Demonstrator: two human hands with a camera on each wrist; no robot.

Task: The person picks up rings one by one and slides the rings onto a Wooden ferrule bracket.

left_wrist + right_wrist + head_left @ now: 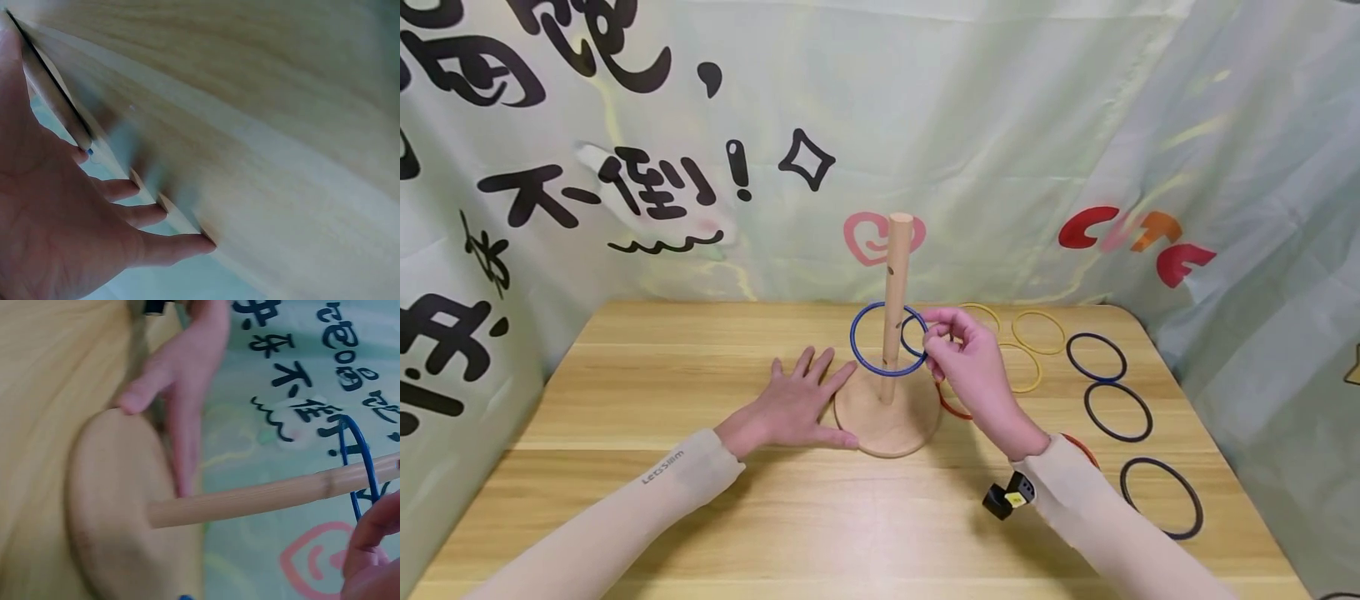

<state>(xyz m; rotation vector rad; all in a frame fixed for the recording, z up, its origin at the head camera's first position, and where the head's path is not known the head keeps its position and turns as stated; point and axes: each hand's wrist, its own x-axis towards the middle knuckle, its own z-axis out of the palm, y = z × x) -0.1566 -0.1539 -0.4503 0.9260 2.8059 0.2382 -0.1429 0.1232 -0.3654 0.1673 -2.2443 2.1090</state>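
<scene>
A wooden post [896, 275] rises from a round wooden base [887, 437] on the table. My right hand [973, 367] pinches a blue ring [883, 373] by its right side, between thumb and fingers. That ring [370, 465] encircles the post partway up, as the right wrist view shows. Flat on the table, with fingers spread, my left hand [793, 404] rests at the left edge of the base, its thumb and index fingertips right at the rim. The left wrist view shows this hand [69, 212] from the palm side.
Right of the base lie several loose rings: yellow ones [1037, 312], a blue one [1093, 336] and black ones [1150, 460]. Red rings [955, 411] are partly hidden by my right hand and sleeve. A printed curtain [1000, 125] hangs behind the table and along its sides.
</scene>
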